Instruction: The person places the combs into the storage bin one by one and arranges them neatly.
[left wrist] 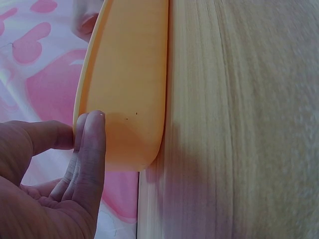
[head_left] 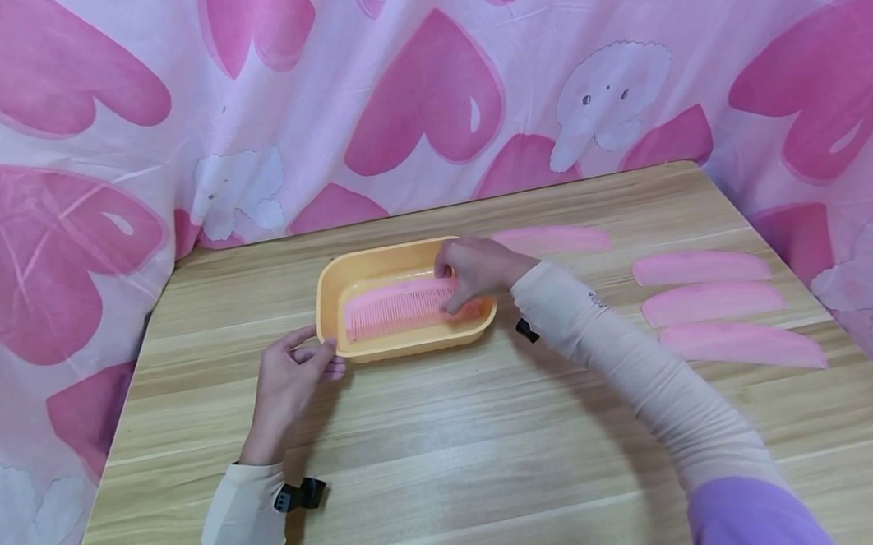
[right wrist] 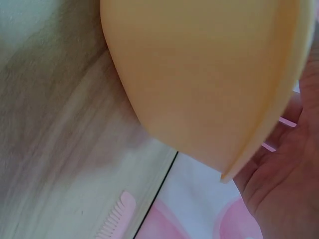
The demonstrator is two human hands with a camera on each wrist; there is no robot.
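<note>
Pink comb [head_left: 394,309], lying inside the yellow-orange plastic tray [head_left: 411,347]; over its right end the right hand [head_left: 486,266] bends, thumb and fingers apart, gripping or not I can't tell. The left hand [head_left: 286,377] pinches the tray's near-left corner. I'd guess it's being placed or adjusted, so the next move wants a gentle release and a steady tray. From the right wrist, the tray wall hides the comb and fingertips.
</note>
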